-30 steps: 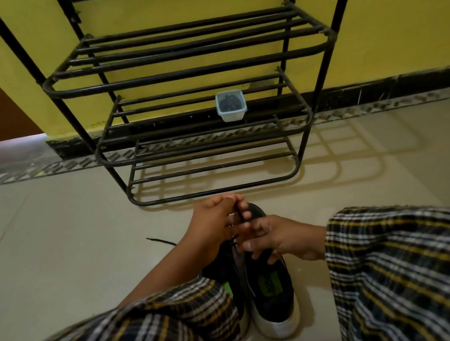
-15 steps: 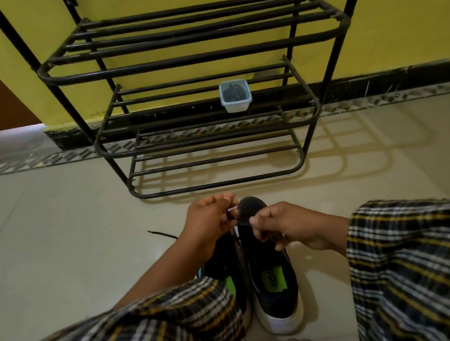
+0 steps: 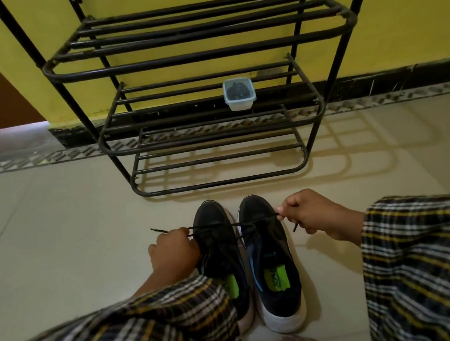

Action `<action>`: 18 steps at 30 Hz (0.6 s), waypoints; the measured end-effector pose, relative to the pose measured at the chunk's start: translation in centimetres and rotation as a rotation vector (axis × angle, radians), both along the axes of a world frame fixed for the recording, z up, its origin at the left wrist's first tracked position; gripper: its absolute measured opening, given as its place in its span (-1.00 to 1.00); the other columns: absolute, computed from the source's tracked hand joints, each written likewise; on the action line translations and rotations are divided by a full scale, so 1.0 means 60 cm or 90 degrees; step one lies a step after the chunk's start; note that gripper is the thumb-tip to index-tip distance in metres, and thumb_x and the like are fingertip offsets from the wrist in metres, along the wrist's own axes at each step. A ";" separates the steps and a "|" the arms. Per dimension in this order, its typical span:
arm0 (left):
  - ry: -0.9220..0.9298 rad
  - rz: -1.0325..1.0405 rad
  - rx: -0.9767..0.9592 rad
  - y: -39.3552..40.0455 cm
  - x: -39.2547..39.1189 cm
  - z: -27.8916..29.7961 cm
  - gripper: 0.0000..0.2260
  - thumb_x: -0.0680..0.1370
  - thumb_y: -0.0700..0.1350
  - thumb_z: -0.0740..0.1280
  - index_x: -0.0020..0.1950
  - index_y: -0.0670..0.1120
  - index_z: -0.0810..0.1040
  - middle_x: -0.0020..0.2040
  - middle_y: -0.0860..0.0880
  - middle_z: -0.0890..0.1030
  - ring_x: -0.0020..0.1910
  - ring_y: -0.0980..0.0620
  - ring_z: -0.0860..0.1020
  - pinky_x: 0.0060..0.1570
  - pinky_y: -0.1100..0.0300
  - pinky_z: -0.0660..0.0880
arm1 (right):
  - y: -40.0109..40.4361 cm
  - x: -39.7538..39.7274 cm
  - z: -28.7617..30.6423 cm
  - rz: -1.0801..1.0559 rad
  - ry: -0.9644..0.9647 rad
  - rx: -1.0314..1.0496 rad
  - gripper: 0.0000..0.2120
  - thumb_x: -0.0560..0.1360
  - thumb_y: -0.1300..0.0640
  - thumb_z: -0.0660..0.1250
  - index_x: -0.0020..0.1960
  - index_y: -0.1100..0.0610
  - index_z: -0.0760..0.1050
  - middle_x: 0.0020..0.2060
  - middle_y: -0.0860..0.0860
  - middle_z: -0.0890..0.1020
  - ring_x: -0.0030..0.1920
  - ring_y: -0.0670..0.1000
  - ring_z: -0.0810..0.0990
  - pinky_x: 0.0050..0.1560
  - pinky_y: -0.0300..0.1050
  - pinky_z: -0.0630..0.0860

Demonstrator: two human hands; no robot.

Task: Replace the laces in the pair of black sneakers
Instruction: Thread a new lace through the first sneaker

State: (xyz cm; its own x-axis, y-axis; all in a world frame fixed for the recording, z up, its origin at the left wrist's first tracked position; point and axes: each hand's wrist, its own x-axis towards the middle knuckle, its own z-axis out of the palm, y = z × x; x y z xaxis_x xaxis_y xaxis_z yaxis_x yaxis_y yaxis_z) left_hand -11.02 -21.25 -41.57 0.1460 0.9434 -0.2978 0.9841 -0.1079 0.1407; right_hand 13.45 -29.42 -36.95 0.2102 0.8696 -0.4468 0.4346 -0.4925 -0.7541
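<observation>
Fingers of both the left hand (image 3: 172, 253) and right hand (image 3: 309, 213) pinch a thin black shoelace (image 3: 237, 225), stretched taut across two black white-soled sneakers (image 3: 271, 262) at lower centre on the pale tiled floor (image 3: 60, 241).

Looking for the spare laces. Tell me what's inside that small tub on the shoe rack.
The plastic tub on the rack's middle shelf holds a dark heap, too small to identify. Whatever lies beneath the top layer is hidden.

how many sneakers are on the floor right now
2. The left sneaker lies beside the left hand; the right sneaker sits alongside it, near the right hand.
</observation>
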 end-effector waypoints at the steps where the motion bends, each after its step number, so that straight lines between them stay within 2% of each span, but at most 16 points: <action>1: 0.021 -0.003 0.003 0.000 -0.003 -0.003 -0.70 0.55 -0.07 0.13 0.23 0.02 0.50 0.13 -0.06 0.58 0.19 -0.10 0.45 0.13 0.02 0.29 | -0.001 0.002 -0.001 0.014 -0.013 -0.007 -0.78 0.57 0.13 0.26 -0.18 0.19 0.57 -0.48 -0.07 0.42 -0.51 -0.18 0.31 -0.53 -0.40 0.24; 3: 0.062 -0.014 0.018 0.002 -0.008 -0.007 -0.73 0.55 -0.06 0.13 0.19 0.02 0.51 0.12 -0.04 0.58 0.19 -0.09 0.44 0.12 0.01 0.27 | -0.005 0.007 -0.005 0.041 -0.052 -0.041 -0.83 0.54 0.13 0.31 -0.17 0.18 0.59 -0.42 -0.02 0.47 -0.43 -0.13 0.35 -0.50 -0.40 0.26; 6: 0.087 -0.028 0.034 0.002 -0.011 -0.012 -0.73 0.56 -0.03 0.13 0.20 0.03 0.52 0.14 -0.03 0.55 0.18 -0.08 0.43 0.12 0.00 0.27 | -0.008 0.018 -0.013 0.043 -0.106 -0.086 -0.84 0.50 0.08 0.37 -0.19 0.15 0.61 -0.37 -0.01 0.54 -0.30 -0.07 0.45 -0.24 -0.25 0.39; 7: 0.088 -0.029 0.034 0.001 -0.011 -0.014 -0.72 0.56 -0.02 0.13 0.21 0.03 0.51 0.15 -0.03 0.54 0.19 -0.08 0.43 0.12 0.00 0.28 | -0.007 0.022 -0.014 0.041 -0.112 -0.093 -0.82 0.51 0.09 0.36 -0.23 0.14 0.59 -0.38 -0.02 0.53 -0.30 -0.06 0.45 -0.22 -0.22 0.39; 9: 0.089 -0.027 0.029 0.001 -0.010 -0.017 -0.70 0.56 0.00 0.13 0.24 0.04 0.50 0.18 -0.04 0.52 0.21 -0.08 0.41 0.14 0.00 0.28 | -0.008 0.027 -0.015 0.045 -0.115 -0.122 -0.80 0.56 0.16 0.28 -0.23 0.14 0.55 -0.39 -0.02 0.49 -0.36 -0.08 0.41 -0.34 -0.28 0.35; 12: 0.078 -0.018 0.025 -0.003 -0.008 -0.016 -0.69 0.57 0.00 0.14 0.27 0.04 0.48 0.20 -0.03 0.52 0.23 -0.08 0.40 0.15 -0.01 0.27 | -0.011 0.032 -0.013 0.047 -0.070 -0.177 -0.84 0.58 0.33 0.18 -0.14 0.26 0.49 -0.37 0.01 0.44 -0.38 -0.10 0.37 -0.52 -0.45 0.31; 14: 0.064 -0.008 0.027 -0.007 -0.009 -0.017 -0.69 0.57 0.00 0.13 0.30 0.06 0.44 0.20 -0.02 0.54 0.23 -0.08 0.41 0.16 0.00 0.26 | -0.012 0.035 -0.014 0.047 -0.047 -0.185 -0.75 0.57 0.37 0.16 -0.25 0.20 0.43 -0.36 0.04 0.40 -0.37 -0.11 0.35 -0.53 -0.48 0.33; 16: 0.023 0.026 0.016 -0.006 -0.012 -0.018 -0.70 0.58 -0.01 0.13 0.30 0.09 0.43 0.15 -0.02 0.58 0.21 -0.07 0.44 0.17 0.00 0.26 | -0.010 0.034 -0.015 0.074 -0.096 -0.191 -0.71 0.58 0.26 0.21 -0.31 0.13 0.38 -0.36 0.02 0.38 -0.36 -0.12 0.34 -0.50 -0.50 0.31; 18: -0.075 0.081 0.020 0.000 -0.017 -0.017 -0.71 0.58 -0.02 0.14 0.29 0.10 0.44 0.06 -0.04 0.61 0.11 -0.08 0.52 0.16 0.01 0.36 | -0.005 0.034 -0.019 0.077 -0.131 -0.180 -0.72 0.57 0.14 0.26 -0.30 0.19 0.41 -0.37 0.04 0.41 -0.34 -0.06 0.38 -0.38 -0.43 0.35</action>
